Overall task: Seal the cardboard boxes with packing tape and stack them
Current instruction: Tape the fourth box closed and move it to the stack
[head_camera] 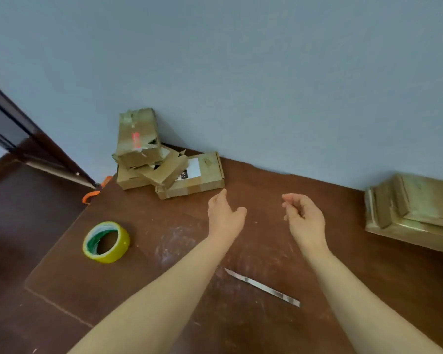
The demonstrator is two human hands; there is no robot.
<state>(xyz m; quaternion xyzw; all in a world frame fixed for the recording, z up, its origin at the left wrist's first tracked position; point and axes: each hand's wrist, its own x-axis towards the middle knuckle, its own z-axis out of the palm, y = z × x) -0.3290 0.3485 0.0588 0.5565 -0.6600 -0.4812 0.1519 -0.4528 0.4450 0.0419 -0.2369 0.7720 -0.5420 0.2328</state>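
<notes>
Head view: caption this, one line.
Empty left hand and right hand hover over a table with tape roll, blade and cardboard boxes.

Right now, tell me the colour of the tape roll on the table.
Yellow, with a green and white inner core; the tape roll shows only in the head view.

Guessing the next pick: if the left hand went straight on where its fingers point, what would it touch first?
Likely the near right corner of the flat labelled box, just ahead of the left hand; depth makes it uncertain.
</notes>
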